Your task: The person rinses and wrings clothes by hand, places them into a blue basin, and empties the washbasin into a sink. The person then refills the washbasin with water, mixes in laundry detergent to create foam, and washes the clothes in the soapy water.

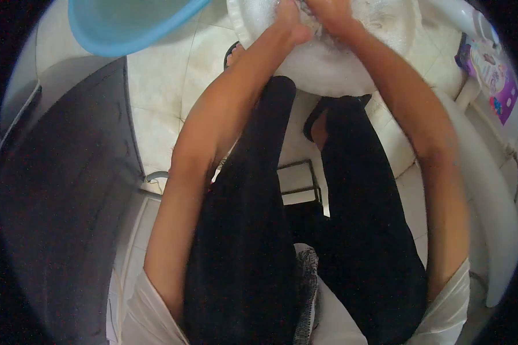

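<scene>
My left hand [290,20] and my right hand [332,16] are close together at the top edge of the view, over a white basin [236,23] full of foamy water [328,66]. Both hands look closed, with fingers curled inward and partly cut off by the frame. Between them is something wet and small, too hidden by suds and fingers to name. Foam covers whatever lies in the water.
A light blue tub [106,49] stands at the upper left on the tiled floor [155,86]. A dark curved panel [69,190] fills the left side. At the right are a purple and white packet [492,77] and a white curved surface [483,190].
</scene>
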